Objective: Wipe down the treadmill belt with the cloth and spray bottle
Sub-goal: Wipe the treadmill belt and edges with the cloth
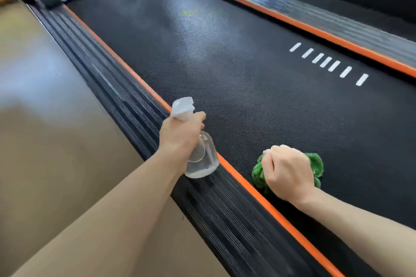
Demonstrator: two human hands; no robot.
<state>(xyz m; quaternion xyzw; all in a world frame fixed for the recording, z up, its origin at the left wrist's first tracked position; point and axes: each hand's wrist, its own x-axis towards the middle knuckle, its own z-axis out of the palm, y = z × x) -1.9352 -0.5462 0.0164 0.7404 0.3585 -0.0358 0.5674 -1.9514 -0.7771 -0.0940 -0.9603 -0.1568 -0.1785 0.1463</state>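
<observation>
Head cam: treadmill belt [225, 63], black, fine ribbed weave w/ white dash marks [329, 63], runs diagonally between orange edge strips [247, 184]. Right hand [289, 173] has fingers curled round a bunched green cloth [316, 165], pressed on the belt's near end, prob. ready to wipe. Left hand [180, 136] grips a clear plastic spray bottle [201, 157] by the neck, white nozzle aimed up the belt, bottle above the grooved side rail [126, 101]. Tan floor [45, 119] beside.
</observation>
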